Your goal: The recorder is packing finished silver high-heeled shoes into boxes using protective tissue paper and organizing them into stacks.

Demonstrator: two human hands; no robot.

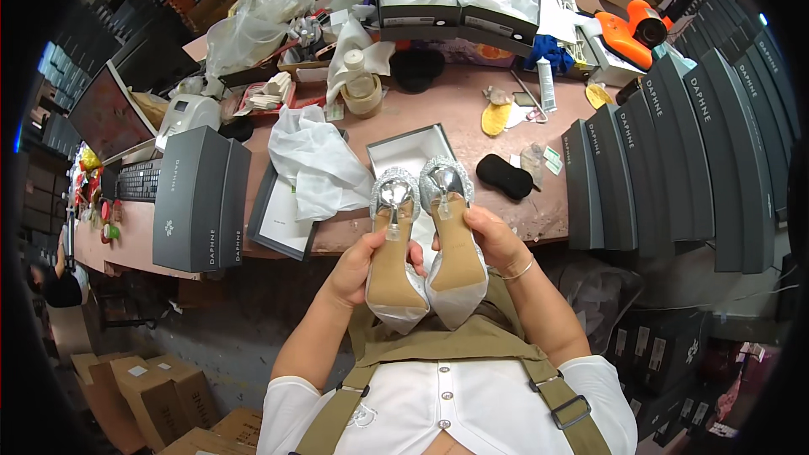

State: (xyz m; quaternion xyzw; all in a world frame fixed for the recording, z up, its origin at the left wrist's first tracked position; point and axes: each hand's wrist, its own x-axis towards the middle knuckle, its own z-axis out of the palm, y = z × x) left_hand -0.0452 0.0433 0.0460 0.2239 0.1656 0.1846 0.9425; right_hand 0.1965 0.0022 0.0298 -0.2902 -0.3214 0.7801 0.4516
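Observation:
A pair of high-heeled shoes is held up side by side in front of me, tan soles facing up and pointed toes toward my body. My left hand (358, 268) is closed around the left shoe (393, 265), thumb on its sole. Around the right shoe (456, 261) my right hand (497, 240) is closed the same way. Both shoes have silvery, glittering backs and shiny heels. Just beyond them lies an open shoebox part (411, 138) with a white inside. White tissue paper (316, 156) rests on another open dark shoebox piece (282, 217) at the left.
Closed grey shoeboxes (192, 202) stand at the left, with a long row of them (666, 152) at the right. A black padded object (506, 177), a tube (546, 88) and an orange heat-gun-like tool (628, 34) lie on the table (371, 232). Cardboard cartons (156, 396) sit below left.

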